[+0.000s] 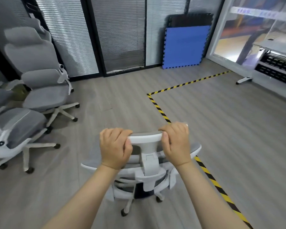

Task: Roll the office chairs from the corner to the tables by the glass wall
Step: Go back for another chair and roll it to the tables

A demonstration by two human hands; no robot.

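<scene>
1. I am mid-step, rolling one office chair (pixel 149 164) across the wood floor (pixel 221 129); it sits directly in front of me, seen from behind and above.
2. My left hand (pixel 115 148) and right hand (pixel 176 142) each grip an end of the headrest (pixel 145 138), fingers curled over its top edge.
3. Two more chairs (pixel 40 90) wait in the corner at my left, close together.
4. The tabletop (pixel 277 45) by the glass wall (pixel 238 30) lies ahead to the right, well apart from my chair, beyond a line of yellow-black tape (pixel 188 83).
5. Next, I judge, I must steer right and push across the tape toward that tabletop.
6. Hard to make out: the tabletop is cut off at the frame edge, the chair's seat and front wheels are hidden under its back, and the corner chairs are blurred.
</scene>
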